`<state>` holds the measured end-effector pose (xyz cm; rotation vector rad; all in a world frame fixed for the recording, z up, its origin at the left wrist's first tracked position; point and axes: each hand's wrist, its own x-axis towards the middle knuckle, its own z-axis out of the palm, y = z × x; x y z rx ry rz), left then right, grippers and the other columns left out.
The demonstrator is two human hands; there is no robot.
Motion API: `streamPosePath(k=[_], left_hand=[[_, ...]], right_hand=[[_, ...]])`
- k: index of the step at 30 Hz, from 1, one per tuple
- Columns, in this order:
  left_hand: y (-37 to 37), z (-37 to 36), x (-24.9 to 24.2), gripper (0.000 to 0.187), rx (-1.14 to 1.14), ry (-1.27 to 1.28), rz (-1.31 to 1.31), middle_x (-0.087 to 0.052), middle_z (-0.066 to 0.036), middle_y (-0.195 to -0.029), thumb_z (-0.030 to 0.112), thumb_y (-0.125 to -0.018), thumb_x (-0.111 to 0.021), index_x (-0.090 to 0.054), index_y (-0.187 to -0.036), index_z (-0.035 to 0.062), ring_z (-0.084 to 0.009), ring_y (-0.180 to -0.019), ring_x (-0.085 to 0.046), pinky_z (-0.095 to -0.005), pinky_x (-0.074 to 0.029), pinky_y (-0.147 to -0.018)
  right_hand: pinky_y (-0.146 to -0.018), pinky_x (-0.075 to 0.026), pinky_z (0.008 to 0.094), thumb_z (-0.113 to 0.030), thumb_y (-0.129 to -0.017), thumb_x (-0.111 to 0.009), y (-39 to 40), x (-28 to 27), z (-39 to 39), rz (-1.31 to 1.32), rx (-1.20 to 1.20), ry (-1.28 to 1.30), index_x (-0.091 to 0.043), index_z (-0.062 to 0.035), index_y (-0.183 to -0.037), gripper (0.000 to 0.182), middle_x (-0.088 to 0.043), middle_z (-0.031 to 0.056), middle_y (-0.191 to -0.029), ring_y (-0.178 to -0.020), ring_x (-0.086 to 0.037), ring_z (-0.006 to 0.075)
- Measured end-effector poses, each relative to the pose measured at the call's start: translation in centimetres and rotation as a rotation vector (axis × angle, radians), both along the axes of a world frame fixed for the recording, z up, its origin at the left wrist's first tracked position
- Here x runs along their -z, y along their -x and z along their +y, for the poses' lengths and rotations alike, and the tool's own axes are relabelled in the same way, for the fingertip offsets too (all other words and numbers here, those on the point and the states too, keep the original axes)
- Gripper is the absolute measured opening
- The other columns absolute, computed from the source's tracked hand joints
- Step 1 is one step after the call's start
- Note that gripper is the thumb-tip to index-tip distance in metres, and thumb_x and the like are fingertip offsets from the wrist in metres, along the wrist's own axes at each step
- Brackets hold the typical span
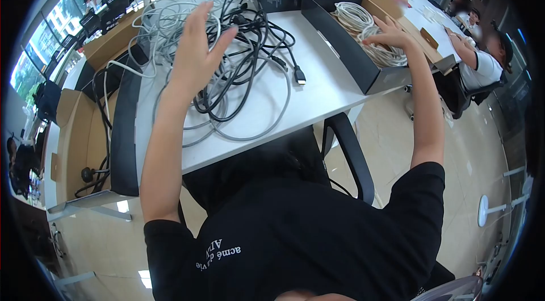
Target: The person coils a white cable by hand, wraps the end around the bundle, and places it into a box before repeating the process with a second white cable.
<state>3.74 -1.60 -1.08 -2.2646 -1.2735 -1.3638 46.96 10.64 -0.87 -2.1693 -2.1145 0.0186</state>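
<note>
A tangled heap of grey cables point(162, 31) and black cables point(250, 82) covers the left part of the white table point(318, 88). Over this heap is my left hand point(196, 54), fingers raised and thumb apart, holding nothing. One black cable ends in a flat HDMI-like plug point(299, 76) near the middle of the table. On the right, a black cardboard box point(346, 59) contains coiled white cables point(353, 17). My right hand point(394, 37) is over those coils with its fingers spread, fingertips right at the nearer coil.
At the left edge, a long open box point(124, 136) holds a few black cables. Another open box point(281, 0) stands at the back. A chair armrest point(352, 156) is below the table's front edge. A seated person point(482, 68) is at the table on the right.
</note>
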Motion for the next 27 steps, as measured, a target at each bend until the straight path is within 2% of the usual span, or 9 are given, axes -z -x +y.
streamPosePath(k=[3, 4, 8, 11, 13, 15, 17, 22, 27], left_hand=[[-0.9, -5.3, -5.8, 0.069, 0.197, -0.418, -0.126, -0.043, -0.016, -0.124, 0.028, -0.070, -0.073, -0.038, -0.122, -0.0020, -0.0231, -0.113, -0.045, -0.0358, -0.037, -0.092], [-0.8, -7.2, -7.2, 0.068, 0.289, -0.565, -0.115, -0.044, -0.016, -0.123, 0.028, -0.071, -0.072, -0.039, -0.121, -0.0018, -0.0227, -0.111, -0.045, -0.0354, -0.037, -0.091], [-1.3, -11.9, -9.1, 0.060, 0.605, -0.922, -0.009, -0.046, -0.014, -0.117, 0.029, -0.074, -0.067, -0.041, -0.118, -0.0012, -0.0211, -0.106, -0.047, -0.0334, -0.037, -0.088], [-2.2, -12.9, -9.2, 0.055, 0.692, -1.020, 0.037, -0.048, -0.013, -0.113, 0.030, -0.076, -0.064, -0.043, -0.116, -0.0007, -0.0199, -0.102, -0.048, -0.0320, -0.038, -0.085], [-2.7, -12.6, -9.1, 0.051, 0.706, -1.036, 0.034, -0.049, -0.013, -0.110, 0.031, -0.077, -0.062, -0.045, -0.114, -0.0003, -0.0191, -0.099, -0.048, -0.0311, -0.038, -0.083], [-3.1, -12.4, -8.8, 0.048, 0.714, -1.062, 0.046, -0.050, -0.012, -0.107, 0.031, -0.079, -0.060, -0.046, -0.113, 0.0000, -0.0183, -0.097, -0.049, -0.0301, -0.038, -0.081], [-3.0, -12.3, -8.3, 0.045, 0.736, -1.103, 0.049, -0.051, -0.011, -0.105, 0.032, -0.080, -0.057, -0.047, -0.111, 0.0003, -0.0174, -0.094, -0.049, -0.0292, -0.038, -0.080], [-2.2, -11.2, -8.6, 0.040, 0.717, -1.125, 0.007, -0.054, -0.009, -0.098, 0.033, -0.084, -0.052, -0.050, -0.108, 0.0012, -0.0154, -0.087, -0.051, -0.0268, -0.039, -0.075], [0.5, -9.6, -11.9, 0.037, 0.561, -1.103, -0.064, -0.057, -0.007, -0.091, 0.034, -0.087, -0.046, -0.054, -0.104, 0.0020, -0.0134, -0.080, -0.053, -0.0244, -0.040, -0.070]], right_hand=[[-0.098, -0.005, 0.0644, -0.073, -0.046, -0.062, -1.1, 0.6, 0.3, -0.040, 0.002, -0.085, -0.025, -0.0208, -0.138, 0.113, -0.008, 0.0220, -0.143, -0.133, -0.004, 0.0390], [-0.094, -0.005, 0.0693, -0.073, -0.047, -0.063, 0.9, -0.9, -2.1, -0.065, 0.048, -0.074, -0.025, -0.0219, -0.138, 0.110, -0.010, 0.0207, -0.143, -0.133, -0.006, 0.0383], [-0.093, -0.008, 0.0699, -0.066, -0.053, -0.066, 1.4, -2.0, -2.4, -0.148, 0.037, -0.200, -0.032, -0.0212, -0.135, 0.100, -0.016, 0.0191, -0.143, -0.132, -0.014, 0.0377], [-0.099, -0.016, 0.0591, -0.056, -0.062, -0.068, 6.7, -6.0, -6.2, -0.108, -0.110, -0.402, -0.035, -0.0182, -0.134, 0.087, -0.028, 0.0144, -0.140, -0.130, -0.023, 0.0327], [-0.102, -0.022, 0.0474, -0.047, -0.066, -0.069, 8.9, -8.4, -6.7, -0.026, -0.545, -0.696, -0.040, -0.0149, -0.130, 0.077, -0.035, 0.0114, -0.136, -0.128, -0.029, 0.0300], [-0.094, -0.035, 0.0371, -0.050, -0.066, -0.068, 13.4, -11.0, -8.5, 0.091, -0.594, -0.763, -0.043, -0.0124, -0.127, 0.076, -0.042, 0.0133, -0.130, -0.115, -0.044, 0.0300], [-0.095, -0.035, 0.0382, -0.055, -0.065, -0.066, 17.1, -13.2, -7.6, 0.059, -0.712, -0.885, -0.045, -0.0080, -0.125, 0.079, -0.047, 0.0168, -0.124, -0.115, -0.045, 0.0309], [-0.091, -0.039, 0.0399, -0.059, -0.061, -0.067, 27.4, -14.3, -5.7, 0.394, -1.011, -0.689, -0.048, -0.0028, -0.122, 0.085, -0.052, 0.0231, -0.116, -0.109, -0.049, 0.0349], [-0.087, -0.042, 0.0382, -0.056, -0.063, -0.069, 33.4, -9.9, 0.7, 0.353, -1.047, -0.387, -0.045, -0.0086, -0.125, 0.082, -0.053, 0.0202, -0.114, -0.106, -0.052, 0.0321]])
